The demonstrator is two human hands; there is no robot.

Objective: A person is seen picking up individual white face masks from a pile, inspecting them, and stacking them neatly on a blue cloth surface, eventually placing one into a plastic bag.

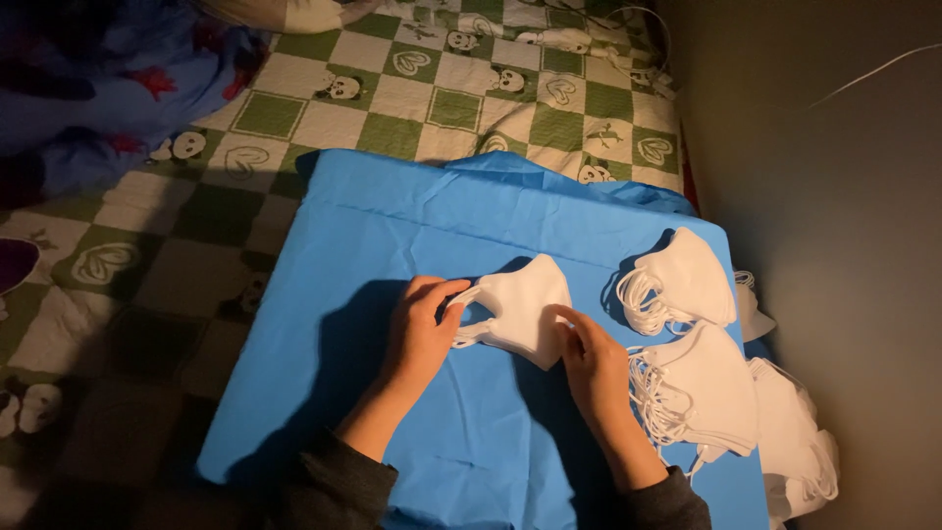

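Fingers [444, 292] on flat mask stack [520, 306], nose rightward

Bare left hand [420, 334] and right hand [589, 365] — dark grey long sleeves [339, 486].

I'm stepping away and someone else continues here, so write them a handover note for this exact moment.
Left hand: fingers on the ear-loop end of a small stack of white face masks in the middle of the blue sheet.
Right hand: fingers pressing the stack's right lower edge.
Done, by the look of it: two bundled mask stacks and lie at the sheet's right side.
Left: the centre stack is in hand; more masks sit piled off the sheet's right edge, by the wall.
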